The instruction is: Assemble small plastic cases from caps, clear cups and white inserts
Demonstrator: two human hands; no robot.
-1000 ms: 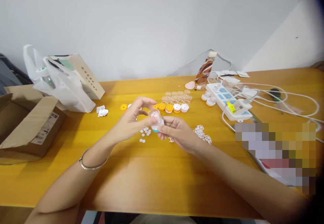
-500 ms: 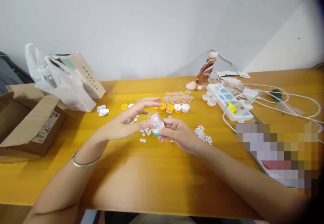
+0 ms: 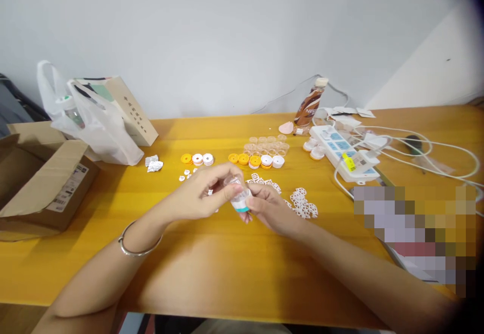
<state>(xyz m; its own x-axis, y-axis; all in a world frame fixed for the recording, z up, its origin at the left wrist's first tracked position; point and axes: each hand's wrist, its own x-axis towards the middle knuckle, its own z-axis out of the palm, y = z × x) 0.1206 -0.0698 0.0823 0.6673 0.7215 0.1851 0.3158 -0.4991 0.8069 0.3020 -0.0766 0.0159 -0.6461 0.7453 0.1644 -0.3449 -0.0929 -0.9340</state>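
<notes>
A pale wall (image 3: 212, 47) rises behind the wooden tabletop (image 3: 196, 268), which carries everything else. At the far left stands a cardboard box (image 3: 81, 193) with its flaps spread, and just behind it a white plastic bag (image 3: 106, 137) slumps against a beige carton (image 3: 134, 110). Toward the right lies a white power strip (image 3: 342, 155), and near its far end a brown drink bottle (image 3: 309, 106) leans.

The hands meet near the middle, above the tabletop. The left hand (image 3: 206, 188) curls its thumb and fingers around the clear upper part of a small container (image 3: 239, 200); the right hand (image 3: 270, 205) pinches its white and teal lower end. The container tilts, teal end toward the person. A metal bracelet (image 3: 136, 254) circles the left wrist.

Crumpled foil (image 3: 154, 164) lies near the bag. Clear cups (image 3: 265, 146) sit in rows beyond a line of orange and white caps (image 3: 255, 161); three more caps (image 3: 197, 159) stand farther left. White lattice pieces (image 3: 301, 203) lie beside the right hand. Smallest are the little white pieces (image 3: 182, 178) near the left hand, partly hidden by it.
</notes>
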